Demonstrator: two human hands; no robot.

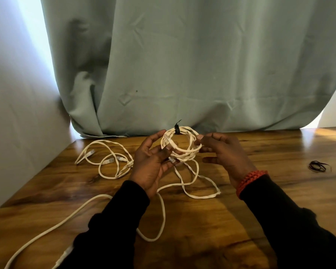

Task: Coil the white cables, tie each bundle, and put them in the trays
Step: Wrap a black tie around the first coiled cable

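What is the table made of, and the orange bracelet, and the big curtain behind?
The table looks like wood with a glossy finish: grain lines, dark knots, window light reflecting. The orange bracelet on the right wrist looks braided, maybe cord or beads; too blurry to say. The grey-green curtain looks like soft matte cloth, with folds and creases.

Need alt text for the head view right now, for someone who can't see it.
Both hands, left hand and right hand, hold a coiled white cable with a black tie above a wooden table. Loose white cables lie left; spare black ties lie right.
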